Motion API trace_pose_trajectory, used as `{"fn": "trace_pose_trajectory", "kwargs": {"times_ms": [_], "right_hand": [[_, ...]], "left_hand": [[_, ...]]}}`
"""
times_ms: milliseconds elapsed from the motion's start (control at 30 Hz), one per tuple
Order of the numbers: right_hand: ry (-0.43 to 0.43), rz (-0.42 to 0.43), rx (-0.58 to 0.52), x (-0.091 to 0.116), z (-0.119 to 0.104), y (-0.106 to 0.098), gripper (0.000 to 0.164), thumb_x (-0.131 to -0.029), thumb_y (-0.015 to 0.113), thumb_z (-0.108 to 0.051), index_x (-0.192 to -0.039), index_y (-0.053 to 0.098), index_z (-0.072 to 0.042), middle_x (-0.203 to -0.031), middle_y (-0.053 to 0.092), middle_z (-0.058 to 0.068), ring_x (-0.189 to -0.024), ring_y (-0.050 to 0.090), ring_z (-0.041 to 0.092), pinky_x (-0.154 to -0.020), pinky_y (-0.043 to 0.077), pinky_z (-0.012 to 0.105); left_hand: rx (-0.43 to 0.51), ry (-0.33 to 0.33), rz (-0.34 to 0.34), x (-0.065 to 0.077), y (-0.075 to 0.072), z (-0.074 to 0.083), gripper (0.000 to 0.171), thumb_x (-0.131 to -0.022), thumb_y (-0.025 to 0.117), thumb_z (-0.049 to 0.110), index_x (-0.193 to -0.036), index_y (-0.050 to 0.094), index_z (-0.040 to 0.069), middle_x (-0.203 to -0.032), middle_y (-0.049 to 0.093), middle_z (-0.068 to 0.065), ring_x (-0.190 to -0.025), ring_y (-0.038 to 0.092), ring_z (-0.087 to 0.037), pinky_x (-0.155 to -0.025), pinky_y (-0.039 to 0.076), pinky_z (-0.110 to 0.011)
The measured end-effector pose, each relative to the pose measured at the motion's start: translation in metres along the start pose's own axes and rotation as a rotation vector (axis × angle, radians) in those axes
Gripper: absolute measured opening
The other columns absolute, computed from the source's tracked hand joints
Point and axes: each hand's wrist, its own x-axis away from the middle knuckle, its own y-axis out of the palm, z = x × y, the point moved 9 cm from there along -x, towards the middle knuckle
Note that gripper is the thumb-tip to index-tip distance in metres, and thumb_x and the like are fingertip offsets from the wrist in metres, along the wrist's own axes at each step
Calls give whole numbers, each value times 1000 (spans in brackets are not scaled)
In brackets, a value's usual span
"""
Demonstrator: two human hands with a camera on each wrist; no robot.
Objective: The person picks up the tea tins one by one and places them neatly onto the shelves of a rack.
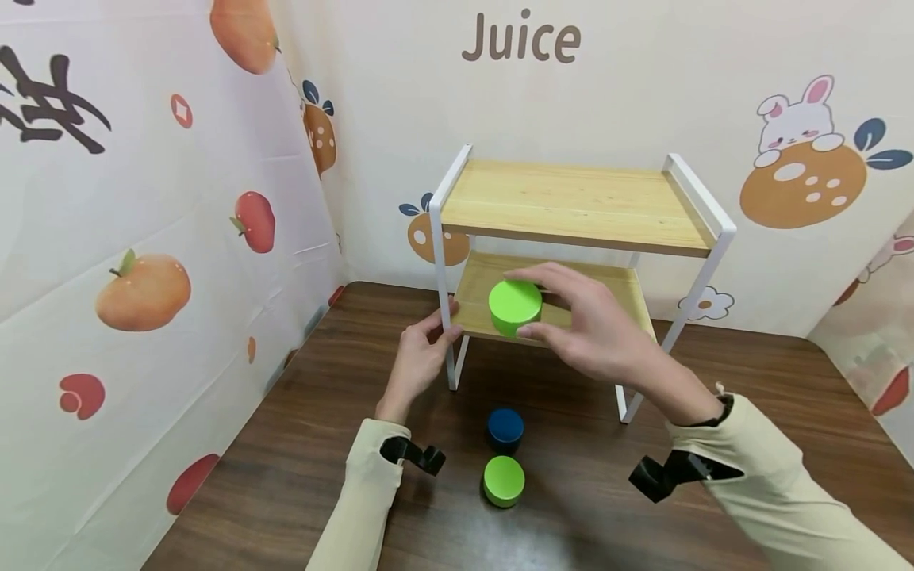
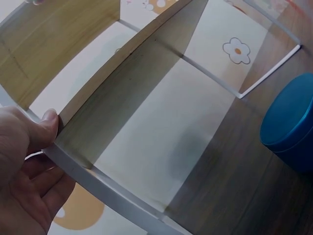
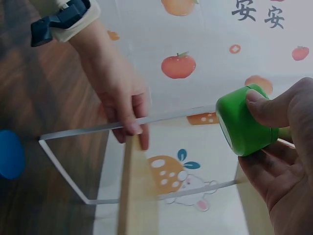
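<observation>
A small two-tier shelf [image 1: 571, 202] with wooden boards and white metal legs stands on the table. My left hand [image 1: 416, 363] grips its left front leg at the lower board's corner; in the left wrist view the thumb [image 2: 45, 128] presses the board's front edge. Between thumb and fingers, my right hand [image 1: 603, 329] holds a round bright-green tin [image 1: 515, 308] in front of the lower board. The right wrist view shows this tin tilted, its pale underside facing left. On the table before the shelf sit a blue tin [image 1: 505, 431] and a second green tin [image 1: 503, 480].
The dark wood table [image 1: 300, 444] extends to both sides of the shelf. A pale fruit-printed cloth [image 1: 178, 277] hangs along the left side and behind. Black camera mounts [image 1: 678, 474] stick out from both wrists.
</observation>
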Motion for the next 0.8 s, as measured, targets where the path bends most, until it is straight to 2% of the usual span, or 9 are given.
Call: {"fn": "trace_pose_trajectory", "kwargs": {"times_ms": [200,433,667,800], "right_hand": [[-45,-6,-4,-18,-15,-11,60,-88,83,2,-143,61,-1,-140,66,14,-123,66,26,-105,57,43],[-92,22,57,-43,-34,-26,58,-89,83,0,-142,61,0,-137,67,13,-121,65,25,-106,56,42],[-64,42,2,-65,-43,-41,56,-91,80,3,-143,60,1,-138,65,15,-122,66,26,-109,55,38],[-67,54,20,-76,-47,-45,57,-90,80,3,-143,60,2,-138,65,16,-123,65,27,-112,53,39]], "left_hand": [[-6,-3,-7,0,0,0,41,-104,68,14,-144,65,7,-151,63,-4,-137,62,-25,-105,56,-48],[-21,-9,-13,-1,0,-1,41,-104,69,17,-144,66,9,-152,62,-3,-141,59,-24,-109,54,-49],[-35,-16,-21,-1,1,-2,41,-104,68,17,-144,66,10,-156,59,-3,-142,58,-24,-107,55,-50],[-54,-8,-23,0,1,0,41,-104,68,16,-145,65,10,-156,58,-4,-142,58,-25,-108,55,-49]]}}
